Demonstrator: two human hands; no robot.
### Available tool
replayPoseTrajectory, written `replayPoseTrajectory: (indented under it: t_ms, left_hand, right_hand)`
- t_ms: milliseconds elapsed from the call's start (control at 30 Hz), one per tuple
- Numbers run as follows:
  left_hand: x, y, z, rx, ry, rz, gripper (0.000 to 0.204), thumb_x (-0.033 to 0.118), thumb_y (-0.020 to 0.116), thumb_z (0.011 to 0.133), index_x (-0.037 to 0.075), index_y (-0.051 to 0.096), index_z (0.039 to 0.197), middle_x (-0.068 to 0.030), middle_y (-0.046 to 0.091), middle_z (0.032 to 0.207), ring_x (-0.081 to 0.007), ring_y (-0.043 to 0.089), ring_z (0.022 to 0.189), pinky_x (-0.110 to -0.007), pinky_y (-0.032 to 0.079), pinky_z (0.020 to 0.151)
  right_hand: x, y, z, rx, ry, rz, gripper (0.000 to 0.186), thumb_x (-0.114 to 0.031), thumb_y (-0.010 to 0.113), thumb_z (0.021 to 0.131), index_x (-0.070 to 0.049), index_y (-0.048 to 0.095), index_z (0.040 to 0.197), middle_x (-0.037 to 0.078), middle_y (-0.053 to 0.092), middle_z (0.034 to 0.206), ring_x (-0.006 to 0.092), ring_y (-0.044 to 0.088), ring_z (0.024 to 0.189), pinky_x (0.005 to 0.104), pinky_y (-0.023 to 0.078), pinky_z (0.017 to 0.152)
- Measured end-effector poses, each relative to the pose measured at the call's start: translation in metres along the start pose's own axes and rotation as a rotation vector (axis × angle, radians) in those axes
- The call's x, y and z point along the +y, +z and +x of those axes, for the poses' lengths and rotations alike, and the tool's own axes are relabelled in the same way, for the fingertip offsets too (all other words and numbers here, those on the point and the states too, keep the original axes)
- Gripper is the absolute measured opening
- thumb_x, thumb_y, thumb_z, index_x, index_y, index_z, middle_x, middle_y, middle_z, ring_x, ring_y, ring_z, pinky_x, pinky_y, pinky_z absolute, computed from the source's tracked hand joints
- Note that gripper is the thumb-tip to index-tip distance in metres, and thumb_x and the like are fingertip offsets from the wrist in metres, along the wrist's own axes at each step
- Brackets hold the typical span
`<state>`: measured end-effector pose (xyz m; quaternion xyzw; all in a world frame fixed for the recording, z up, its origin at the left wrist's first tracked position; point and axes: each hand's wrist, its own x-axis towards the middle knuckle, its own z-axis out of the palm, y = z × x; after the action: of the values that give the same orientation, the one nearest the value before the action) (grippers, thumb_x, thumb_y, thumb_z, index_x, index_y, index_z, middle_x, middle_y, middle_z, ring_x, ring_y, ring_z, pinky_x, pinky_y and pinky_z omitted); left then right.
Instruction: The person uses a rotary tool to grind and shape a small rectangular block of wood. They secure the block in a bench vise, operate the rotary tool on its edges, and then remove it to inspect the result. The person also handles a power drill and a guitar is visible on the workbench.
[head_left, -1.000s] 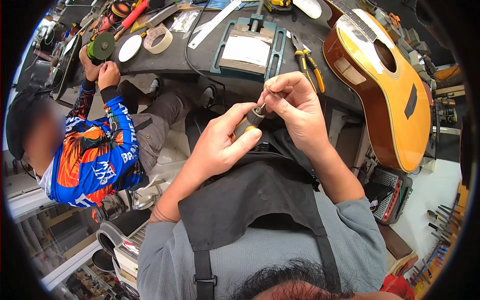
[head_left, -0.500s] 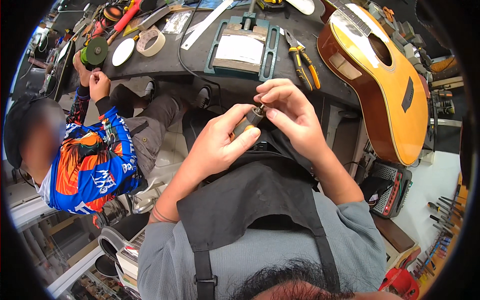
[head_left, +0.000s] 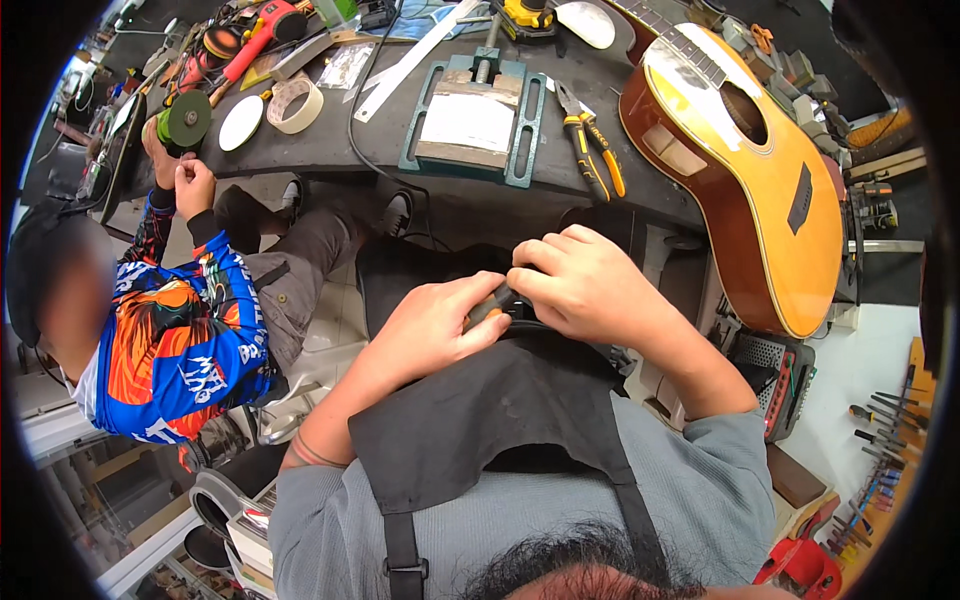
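My left hand (head_left: 440, 318) is wrapped round a small handheld rotary tool (head_left: 485, 311) with a dark grey and orange body, held in front of my black apron (head_left: 490, 420). Over its nose end, my right hand (head_left: 590, 285) closes with curled fingers, pressed against the tool. The tip is hidden under those fingers. Beyond my hands, at the bench edge, a green drill-press vise (head_left: 525, 125) has a white sheet lying across its jaws. To its right lie pliers (head_left: 592, 148) with yellow and black handles.
An acoustic guitar (head_left: 790, 230) lies at the right of the bench (head_left: 330, 150). Left are a tape roll (head_left: 279, 118), a white disc (head_left: 241, 122), a metal ruler (head_left: 410, 65) and a black cable (head_left: 353, 120). A co-worker (head_left: 190, 350) sits at left, hands by a green grinding wheel (head_left: 190, 118).
My right hand has turned over and closed round the tool's nose, where its fingers were spread near a thin metal tip. Both hands sit slightly lower in view, and the view has shifted slightly.
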<state>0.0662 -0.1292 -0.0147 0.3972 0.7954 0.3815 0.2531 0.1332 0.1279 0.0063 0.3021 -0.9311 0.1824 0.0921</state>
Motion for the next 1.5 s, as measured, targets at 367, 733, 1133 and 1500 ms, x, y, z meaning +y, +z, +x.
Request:
replayPoseTrajectory:
  t_ms: [367, 733, 1133, 1500]
  left_hand:
    - [0.002, 0.014, -0.003, -0.121, 0.017, 0.084, 0.05, 0.047, 0.071, 0.105, 0.003, 0.066, 0.13, -0.0207, 0.074, 0.107, -0.0459, 0.073, 0.101, -0.051, 0.057, 0.085]
    - [0.006, 0.015, -0.004, -0.133, 0.02, 0.063, 0.057, 0.054, 0.062, 0.108, 0.003, 0.067, 0.133, -0.0216, 0.077, 0.115, -0.0437, 0.074, 0.109, -0.053, 0.058, 0.09]
    - [0.005, 0.015, -0.003, -0.182, 0.046, 0.095, 0.044, 0.044, 0.065, 0.105, 0.004, 0.065, 0.121, -0.0201, 0.076, 0.111, -0.0433, 0.074, 0.107, -0.054, 0.058, 0.087]
    - [0.002, 0.015, -0.003, -0.142, 0.043, 0.043, 0.044, 0.04, 0.071, 0.102, 0.005, 0.068, 0.128, -0.0198, 0.077, 0.113, -0.0446, 0.074, 0.105, -0.052, 0.058, 0.087]
  right_hand:
    - [-0.005, 0.01, -0.012, -0.085, 0.053, 0.134, 0.014, -0.014, 0.077, 0.089, -0.006, 0.067, 0.095, 0.009, 0.066, 0.1, 0.028, 0.069, 0.095, 0.0417, 0.054, 0.085]
    - [-0.006, -0.003, -0.01, -0.116, 0.067, 0.168, 0.024, -0.006, 0.077, 0.08, -0.007, 0.061, 0.097, 0.009, 0.065, 0.102, 0.0299, 0.068, 0.094, 0.0425, 0.053, 0.09]
    - [-0.001, 0.017, -0.016, -0.22, 0.079, 0.206, 0.014, -0.008, 0.075, 0.083, -0.006, 0.064, 0.091, 0.011, 0.065, 0.098, 0.031, 0.068, 0.092, 0.0434, 0.052, 0.09]
    - [-0.006, 0.008, -0.009, -0.137, 0.098, 0.244, 0.024, -0.003, 0.076, 0.078, -0.007, 0.059, 0.095, 0.011, 0.064, 0.093, 0.034, 0.067, 0.09, 0.0455, 0.053, 0.094]
